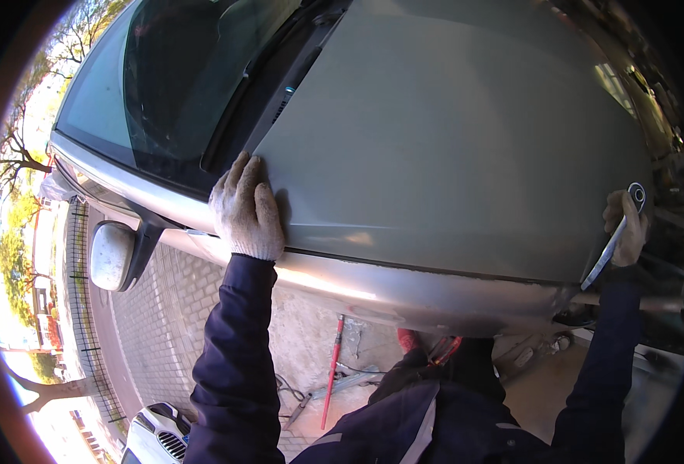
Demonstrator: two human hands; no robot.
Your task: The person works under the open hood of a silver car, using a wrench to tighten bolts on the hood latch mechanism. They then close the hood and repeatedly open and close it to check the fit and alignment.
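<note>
A large grey-green car hood (450, 147) spreads out in front of me, its surface matt. My left hand (250, 209), in a pale knitted work glove, lies flat with its fingers stretched on the hood's rear corner by the windshield. At the front corner, my right hand (626, 232), gloved too, is closed around a silver ratchet wrench (609, 254). The wrench's round head sticks out above the fingers and its handle slants down toward the fender. A narrow gap runs between the hood's side edge and the silver fender (404, 290).
Left of my hand are the windshield (179, 93), a wiper and a white side mirror (114, 254). The car's front end at far right looks opened up. On the ground below lie a red bar (332, 371) and other tools. A white car (156, 435) stands at lower left.
</note>
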